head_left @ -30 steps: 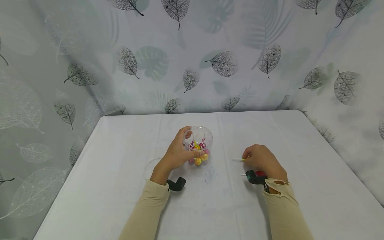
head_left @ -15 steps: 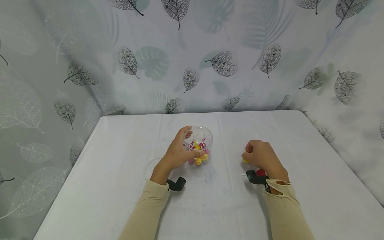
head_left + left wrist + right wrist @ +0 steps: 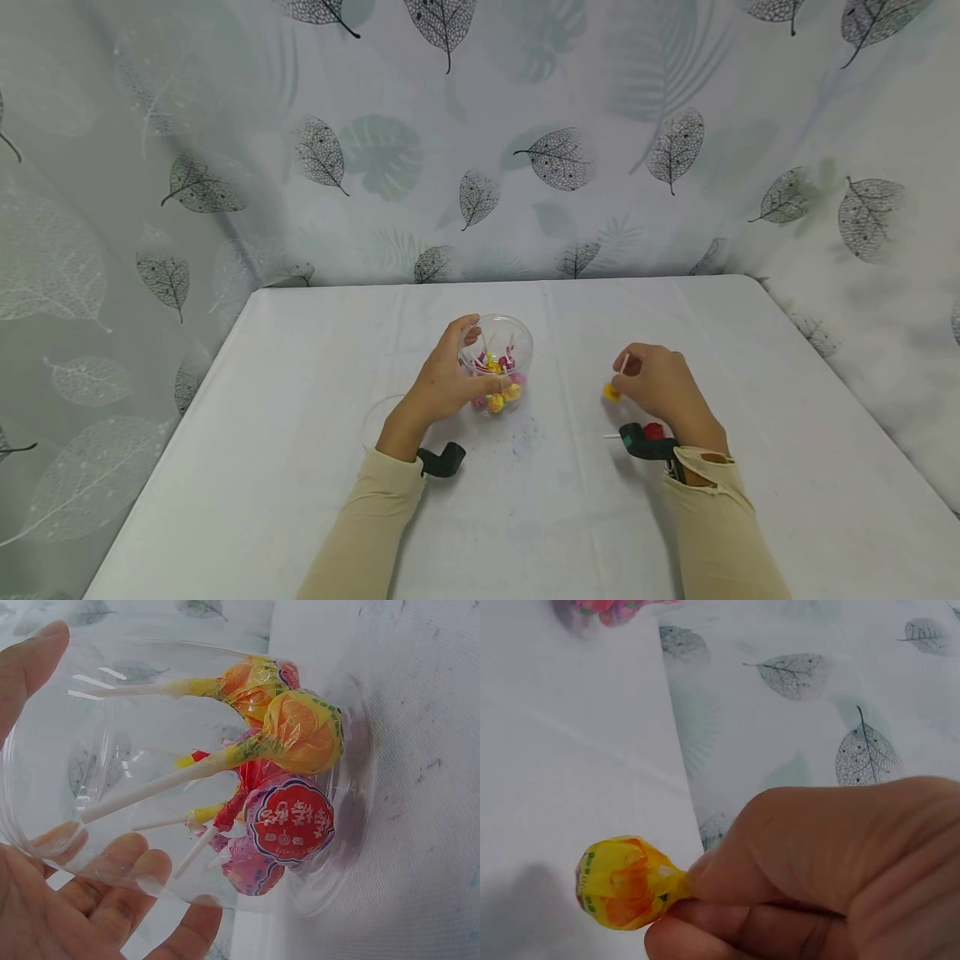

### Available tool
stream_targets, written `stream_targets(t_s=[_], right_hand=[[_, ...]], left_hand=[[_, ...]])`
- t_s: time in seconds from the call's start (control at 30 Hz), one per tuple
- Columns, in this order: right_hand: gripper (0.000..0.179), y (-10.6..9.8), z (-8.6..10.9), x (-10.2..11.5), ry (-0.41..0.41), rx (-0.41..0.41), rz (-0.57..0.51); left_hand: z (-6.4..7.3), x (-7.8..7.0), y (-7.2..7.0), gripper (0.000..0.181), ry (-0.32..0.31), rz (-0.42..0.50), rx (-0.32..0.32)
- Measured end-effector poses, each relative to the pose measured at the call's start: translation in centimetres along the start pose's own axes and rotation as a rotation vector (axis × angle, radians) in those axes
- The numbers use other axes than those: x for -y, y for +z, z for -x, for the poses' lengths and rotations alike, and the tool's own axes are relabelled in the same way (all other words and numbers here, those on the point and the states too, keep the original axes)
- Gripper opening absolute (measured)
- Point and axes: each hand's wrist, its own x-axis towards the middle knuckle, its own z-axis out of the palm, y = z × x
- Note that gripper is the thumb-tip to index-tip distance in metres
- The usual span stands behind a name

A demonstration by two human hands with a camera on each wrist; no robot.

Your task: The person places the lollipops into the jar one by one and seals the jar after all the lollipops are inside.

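My left hand [image 3: 442,379] grips a clear plastic jar [image 3: 529,354] from its left side, fingers behind and thumb across the front. In the left wrist view, several wrapped lollipops stand head-down in it, yellow ones [image 3: 304,735] and pink ones [image 3: 291,820] among them, sticks toward the open mouth. To the right of the jar, my right hand [image 3: 660,385] pinches a yellow lollipop [image 3: 622,881] between thumb and fingers just above its head. The head hangs downward close over the table, with its white stick pointing up.
A red lollipop [image 3: 653,432] lies on the white table near my right wrist, partly hidden by the black wrist camera [image 3: 647,444]. Left of the jar lies a clear round lid [image 3: 364,425], partly behind my left wrist. Leaf-patterned curtain [image 3: 480,150] surrounds the table's back and sides.
My right hand has lifted slightly and turned the yellow lollipop from lying flat to head-down with its stick upright. The left hand and jar have stayed in place.
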Motion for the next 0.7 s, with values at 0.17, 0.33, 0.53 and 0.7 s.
stream_targets(t_s=[0.17, 0.33, 0.53, 0.7], right_hand=[[0.011, -0.2, 0.1, 0.4, -0.030, -0.043, -0.057], [0.012, -0.6, 0.3, 1.0, -0.027, -0.067, -0.093], [0.013, -0.7, 0.5, 1.3, -0.036, -0.082, -0.116], [0.011, -0.8, 0.6, 1.6, -0.040, -0.088, -0.134]], left_hand=[[0.0, 0.0, 0.0, 0.106, -0.006, 0.000, -0.001], [0.0, -0.1, 0.0, 0.108, -0.001, -0.002, 0.001], [0.1, -0.1, -0.1, 0.107, 0.002, -0.003, 0.004], [0.1, -0.1, -0.1, 0.103, 0.006, 0.002, 0.007]])
